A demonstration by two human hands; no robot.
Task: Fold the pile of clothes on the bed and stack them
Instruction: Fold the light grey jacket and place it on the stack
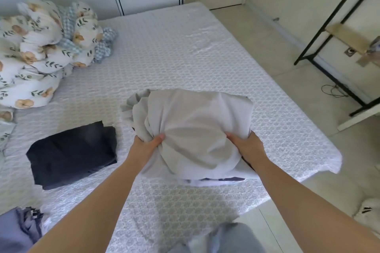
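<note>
A bundled light grey garment [193,131] sits on the near right part of the bed [164,51], on top of other folded cloth [218,181] whose white and dark edges show under its near side. Both hands hold it from the near side. The left hand [144,146] has its grip closed on the bundle's left flank: the thumb lies on top, pressed into the gathered folds, and the other fingers are hidden beneath the cloth. The right hand [246,146] grasps the right flank in the same way, thumb on the upper surface and fingers tucked out of sight under the edge. The fabric is bunched and rounded between the two grips, with loose ruffles at its far left. To the left, well apart from the bundle, a folded dark navy garment [72,150] lies flat on the bed. At the near left corner a crumpled blue-grey heap of clothes [18,230] rests on the mattress. At the far left lies a rolled floral duvet [37,47] with a blue checked cloth [70,24] among its folds. On the floor to the right stands a black metal rack [337,33].
</note>
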